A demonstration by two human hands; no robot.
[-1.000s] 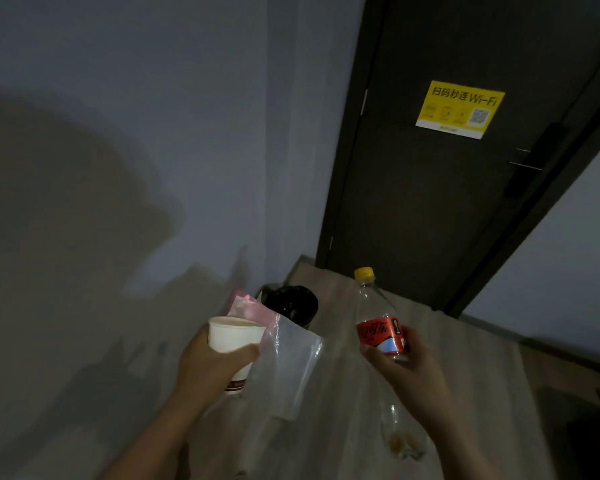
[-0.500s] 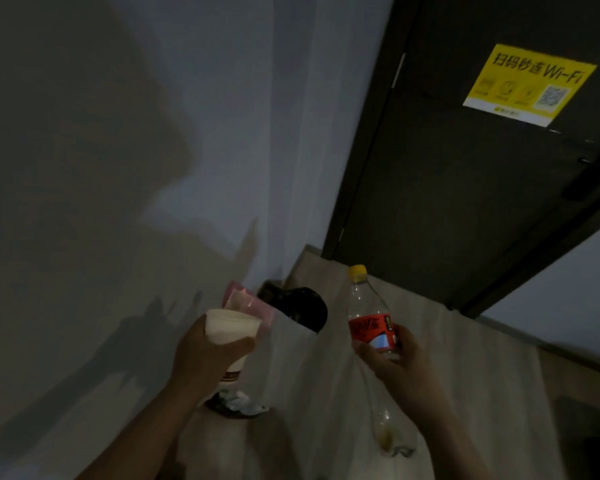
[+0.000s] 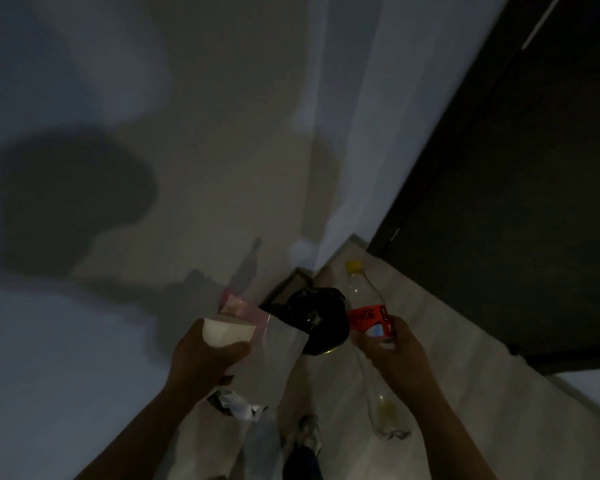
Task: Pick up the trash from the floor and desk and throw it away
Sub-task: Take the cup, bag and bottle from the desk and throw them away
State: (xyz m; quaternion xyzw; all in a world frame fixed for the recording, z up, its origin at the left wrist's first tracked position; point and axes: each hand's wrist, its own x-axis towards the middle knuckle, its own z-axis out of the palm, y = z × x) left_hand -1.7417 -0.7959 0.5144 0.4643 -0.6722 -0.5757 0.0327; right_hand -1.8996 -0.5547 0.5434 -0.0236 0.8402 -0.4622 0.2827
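Cup (image 3: pixel 227 332) & bag (image 3: pixel 279 355) are gripped by L hand (image 3: pixel 201 362). Bottle (image 3: pixel 366 315) is gripped by R hand (image 3: pixel 394 356), beside black bin (image 3: pixel 317 317).

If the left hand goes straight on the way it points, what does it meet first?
Probably the black-lined trash bin, just beyond the paper cup and clear bag the left hand holds; depth is unclear here.

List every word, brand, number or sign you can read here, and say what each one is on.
Red label on the bottle in the right hand: white script, too blurred to read.
Paper cup in the left hand: no print shows.
Clear bag: no text shows.
Nothing here reads clearly.
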